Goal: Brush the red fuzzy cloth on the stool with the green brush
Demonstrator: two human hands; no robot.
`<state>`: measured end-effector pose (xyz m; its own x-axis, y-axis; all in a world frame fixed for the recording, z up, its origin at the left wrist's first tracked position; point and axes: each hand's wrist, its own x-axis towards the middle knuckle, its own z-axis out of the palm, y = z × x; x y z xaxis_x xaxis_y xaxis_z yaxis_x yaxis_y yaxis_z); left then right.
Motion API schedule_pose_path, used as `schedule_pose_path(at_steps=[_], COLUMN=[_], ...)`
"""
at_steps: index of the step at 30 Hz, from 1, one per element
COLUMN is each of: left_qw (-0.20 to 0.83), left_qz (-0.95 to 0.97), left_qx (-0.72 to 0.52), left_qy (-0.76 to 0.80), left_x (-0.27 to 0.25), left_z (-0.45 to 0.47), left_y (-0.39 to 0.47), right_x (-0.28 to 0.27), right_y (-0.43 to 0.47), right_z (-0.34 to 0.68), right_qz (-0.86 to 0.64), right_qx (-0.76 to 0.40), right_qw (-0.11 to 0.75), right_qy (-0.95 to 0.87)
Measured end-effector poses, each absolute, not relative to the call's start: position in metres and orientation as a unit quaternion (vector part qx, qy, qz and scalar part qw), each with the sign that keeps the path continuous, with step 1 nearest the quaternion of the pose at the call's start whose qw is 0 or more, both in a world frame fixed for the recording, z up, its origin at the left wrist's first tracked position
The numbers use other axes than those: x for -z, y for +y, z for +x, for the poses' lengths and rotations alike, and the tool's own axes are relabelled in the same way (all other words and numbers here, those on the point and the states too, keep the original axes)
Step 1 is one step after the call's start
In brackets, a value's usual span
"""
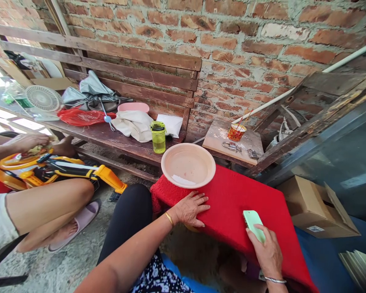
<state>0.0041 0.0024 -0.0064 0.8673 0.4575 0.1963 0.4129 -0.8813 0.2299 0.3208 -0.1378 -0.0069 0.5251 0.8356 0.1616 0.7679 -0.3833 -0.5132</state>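
Observation:
My left hand (192, 208) lies flat with spread fingers on the red cloth (228, 195) that covers a small table. Just beyond its fingertips stands a pale pink basin (209, 170), with a whitish patch inside near its front wall. Over on the right, my right hand (267, 248) is closed around a mint-green brush (252, 217) with rounded corners. Short dark bristles show along the brush's left edge, against the cloth; the rest of its underside is hidden.
A wooden bench (131, 142) carries a green bottle (158, 138), white cloth (134, 125), a red bag (82, 116) and a fan (43, 98). Padlocks (231, 145) lie on a board right of it. Another person's hand (27, 142) is beside a yellow toy excavator (110, 177). A cardboard box (308, 207) stands right.

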Motion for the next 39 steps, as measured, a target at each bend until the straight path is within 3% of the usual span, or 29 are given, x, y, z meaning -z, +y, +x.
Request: schedule_pose_path(at_steps=[39], left_qw=[0.070], left_qz=[0.964], left_qx=[-0.130], left_qy=[0.221], left_x=[0.0095], left_z=[0.0039], left_y=[0.0035], right_x=[0.0084], right_y=[-0.1384], right_z=[0.3226], right_qz=[-0.818], right_qx=[-0.077], right_qw=[0.298], right_qy=[-0.486])
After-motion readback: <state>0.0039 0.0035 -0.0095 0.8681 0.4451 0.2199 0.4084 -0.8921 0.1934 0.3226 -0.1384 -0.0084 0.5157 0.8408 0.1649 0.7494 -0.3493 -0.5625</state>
